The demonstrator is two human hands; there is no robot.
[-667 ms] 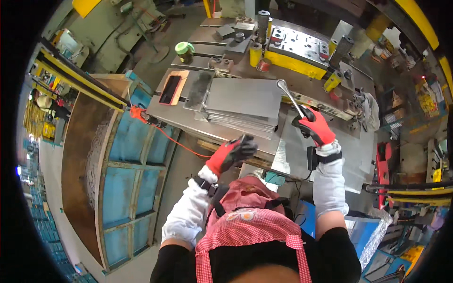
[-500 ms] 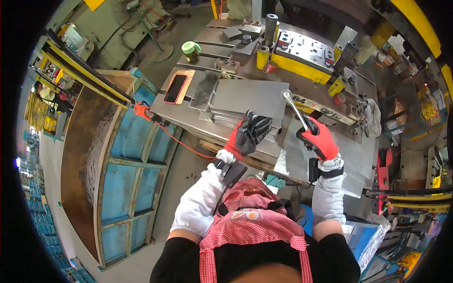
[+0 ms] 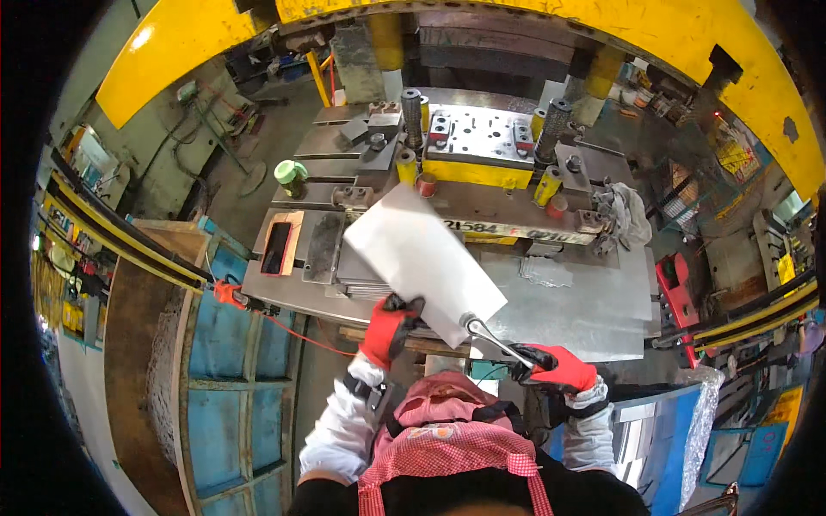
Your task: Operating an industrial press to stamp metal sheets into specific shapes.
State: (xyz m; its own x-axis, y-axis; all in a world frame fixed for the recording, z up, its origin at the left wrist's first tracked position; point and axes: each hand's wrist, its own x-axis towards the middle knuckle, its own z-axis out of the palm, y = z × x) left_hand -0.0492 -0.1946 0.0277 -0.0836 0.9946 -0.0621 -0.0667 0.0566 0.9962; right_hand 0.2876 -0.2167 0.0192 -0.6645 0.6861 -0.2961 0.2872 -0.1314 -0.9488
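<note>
A flat grey metal sheet (image 3: 426, 258) is held up and tilted over the worktable. My left hand (image 3: 389, 331), in a red and black glove, is closed on its near left edge. In my right hand (image 3: 557, 367), gloved alike, is a ratchet wrench (image 3: 497, 338), a shiny metal handle with a round head. That head lies against the sheet's near right corner; whether it presses on the metal, I cannot tell. Behind my left hand stands a stack of similar metal sheets (image 3: 357, 279), partly hidden by the raised one.
A die block (image 3: 482, 138) with yellow sides and upright posts stands at the back. On the table's left are a phone (image 3: 277, 248) and a green-lidded cup (image 3: 291, 175). A grey rag (image 3: 626, 215) lies at right. A large blue bin (image 3: 225, 331) stands at left.
A sheet has come up off the stack into my left hand, which was open. My right hand has moved down and nearer, bringing the wrench head to the sheet's corner. The view has shifted.
</note>
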